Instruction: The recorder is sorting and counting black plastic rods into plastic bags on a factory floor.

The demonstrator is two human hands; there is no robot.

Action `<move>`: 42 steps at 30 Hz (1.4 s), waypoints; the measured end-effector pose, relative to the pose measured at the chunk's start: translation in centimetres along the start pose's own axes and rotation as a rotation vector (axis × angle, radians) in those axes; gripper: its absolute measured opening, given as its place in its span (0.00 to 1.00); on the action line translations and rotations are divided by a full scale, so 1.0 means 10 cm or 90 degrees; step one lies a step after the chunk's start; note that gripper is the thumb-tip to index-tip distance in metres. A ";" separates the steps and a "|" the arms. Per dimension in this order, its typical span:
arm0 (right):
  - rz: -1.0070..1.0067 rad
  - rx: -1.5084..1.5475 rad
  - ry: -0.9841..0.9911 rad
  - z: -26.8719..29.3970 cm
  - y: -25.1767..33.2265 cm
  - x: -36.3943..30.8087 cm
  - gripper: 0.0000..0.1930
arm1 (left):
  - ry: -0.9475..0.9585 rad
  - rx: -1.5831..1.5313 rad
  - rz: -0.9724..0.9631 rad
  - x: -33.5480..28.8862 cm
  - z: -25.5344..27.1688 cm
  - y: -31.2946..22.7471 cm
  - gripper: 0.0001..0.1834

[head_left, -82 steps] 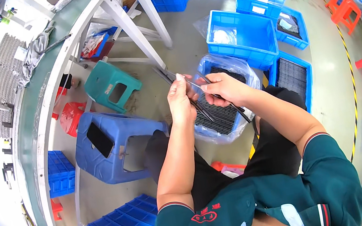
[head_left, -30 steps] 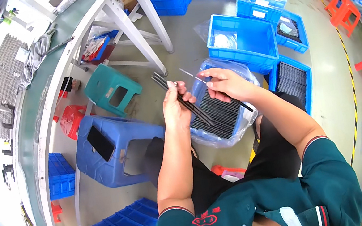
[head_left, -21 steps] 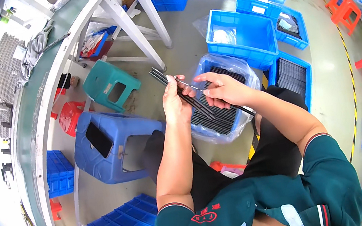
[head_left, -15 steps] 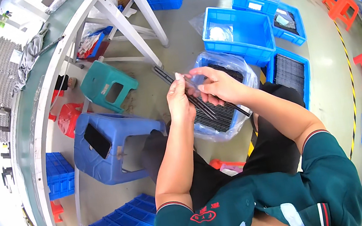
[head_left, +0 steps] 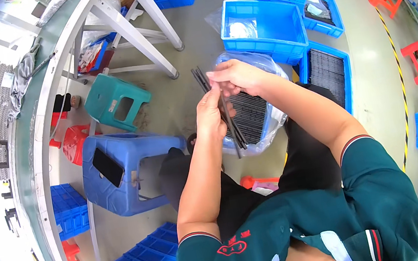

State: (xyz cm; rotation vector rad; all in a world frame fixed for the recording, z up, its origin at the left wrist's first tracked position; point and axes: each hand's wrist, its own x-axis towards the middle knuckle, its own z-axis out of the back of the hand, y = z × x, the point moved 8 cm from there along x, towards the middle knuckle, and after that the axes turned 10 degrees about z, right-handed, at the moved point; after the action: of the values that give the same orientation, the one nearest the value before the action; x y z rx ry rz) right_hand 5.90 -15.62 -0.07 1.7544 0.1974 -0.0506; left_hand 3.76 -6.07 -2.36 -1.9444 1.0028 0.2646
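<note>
My left hand (head_left: pixel 210 116) is closed round a small bundle of thin black strips (head_left: pixel 239 135). The strips slant from above the thumb down over the bin, with their lower ends slightly fanned out. At the bundle's upper part, my right hand (head_left: pixel 239 77) has thumb and fingers pinched together on a strip that stands steeper than the others. Its far fingers partly hide the hold. Under both hands is a bin lined with a clear plastic bag (head_left: pixel 277 129), filled with rows of similar black strips (head_left: pixel 251 114).
An open blue crate (head_left: pixel 263 27) stands beyond the lined bin, with another crate of black strips (head_left: pixel 328 73) to its right. At left are a blue stool (head_left: pixel 140 150) carrying a black phone (head_left: pixel 108 165), a green stool (head_left: pixel 116 100) and a white-legged workbench (head_left: pixel 135 37).
My right hand has come left and up to the bundle, and the strip that stuck out to its right now lies alongside the others. The bundle has turned steeper.
</note>
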 end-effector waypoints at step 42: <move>-0.010 -0.203 -0.399 1.47 -1.46 0.87 0.23 | -0.008 -0.006 -0.131 -0.51 0.36 -0.62 0.18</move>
State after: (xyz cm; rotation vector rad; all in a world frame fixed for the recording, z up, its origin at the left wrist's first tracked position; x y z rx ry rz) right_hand 13.19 -26.46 -18.29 1.3461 -0.2286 -0.5436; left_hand 5.72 1.19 2.23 -2.0335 0.7875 0.1639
